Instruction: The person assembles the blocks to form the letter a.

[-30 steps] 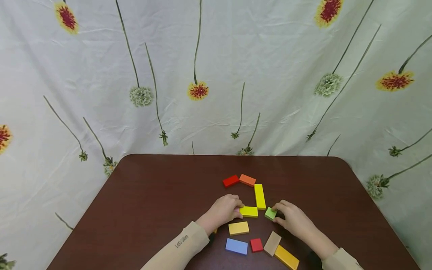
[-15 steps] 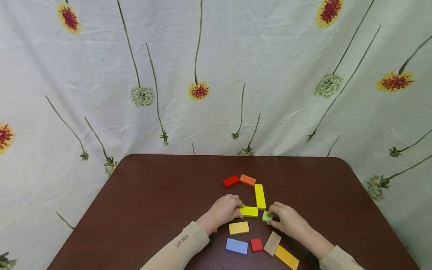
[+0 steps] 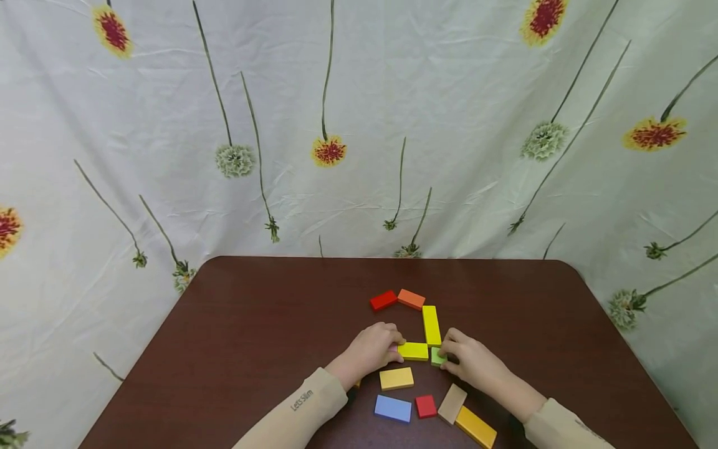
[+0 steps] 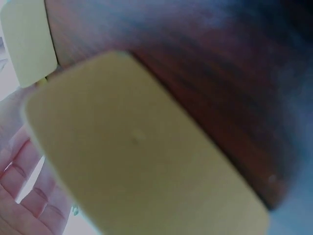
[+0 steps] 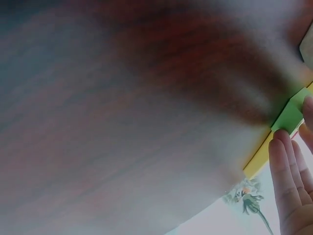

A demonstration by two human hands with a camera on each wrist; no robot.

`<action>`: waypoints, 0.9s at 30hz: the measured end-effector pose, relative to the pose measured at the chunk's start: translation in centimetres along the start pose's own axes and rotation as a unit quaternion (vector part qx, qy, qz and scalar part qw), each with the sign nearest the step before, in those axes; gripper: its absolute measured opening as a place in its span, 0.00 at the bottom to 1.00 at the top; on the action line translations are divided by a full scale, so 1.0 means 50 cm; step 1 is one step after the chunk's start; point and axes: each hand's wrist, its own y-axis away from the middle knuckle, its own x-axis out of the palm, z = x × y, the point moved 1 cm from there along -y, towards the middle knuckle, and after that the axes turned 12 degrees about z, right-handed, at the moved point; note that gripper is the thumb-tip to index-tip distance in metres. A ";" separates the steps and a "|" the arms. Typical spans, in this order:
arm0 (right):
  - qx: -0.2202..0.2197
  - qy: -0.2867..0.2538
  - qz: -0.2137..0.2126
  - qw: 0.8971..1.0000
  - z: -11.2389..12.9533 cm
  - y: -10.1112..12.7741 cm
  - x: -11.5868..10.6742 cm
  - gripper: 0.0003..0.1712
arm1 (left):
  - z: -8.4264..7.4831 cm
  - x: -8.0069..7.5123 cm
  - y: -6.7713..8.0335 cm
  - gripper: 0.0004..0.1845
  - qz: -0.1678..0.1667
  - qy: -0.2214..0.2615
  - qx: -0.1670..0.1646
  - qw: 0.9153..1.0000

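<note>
My right hand (image 3: 471,362) pinches a small green block (image 3: 435,357) at the right end of a flat yellow block (image 3: 413,351). In the right wrist view the thumb and fingers lie on the green block (image 5: 289,115), with yellow beside it. My left hand (image 3: 371,349) grips a pinkish block (image 3: 394,348), mostly hidden by the fingers, at the yellow block's left end. A longer yellow block (image 3: 430,325) runs up from there to an orange block (image 3: 411,299) and a red block (image 3: 384,300).
Nearer me lie a pale yellow block (image 3: 396,378), a blue block (image 3: 392,408), a small red block (image 3: 426,406), a tan block (image 3: 452,404) and an amber block (image 3: 476,427). The dark brown table (image 3: 269,324) backs onto a flowered cloth (image 3: 359,206).
My right hand has slid the green block to the left, up to the flat yellow block, turning it straighter. The left hand has stayed in place.
</note>
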 end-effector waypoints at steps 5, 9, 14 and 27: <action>-0.012 0.007 -0.003 1.000 -0.002 -0.006 0.001 0.08 | -0.001 0.000 0.000 0.18 0.004 0.006 -0.001 1.000; -0.023 0.012 -0.010 1.000 -0.001 -0.010 0.000 0.08 | -0.002 -0.002 -0.001 0.18 0.004 0.006 -0.003 1.000; -0.026 0.013 -0.015 0.999 0.001 -0.013 -0.002 0.08 | -0.003 -0.004 -0.001 0.18 0.005 0.006 -0.006 1.000; -0.016 0.009 -0.008 1.000 0.003 -0.014 0.001 0.09 | -0.005 -0.005 0.001 0.17 0.008 0.007 -0.008 1.000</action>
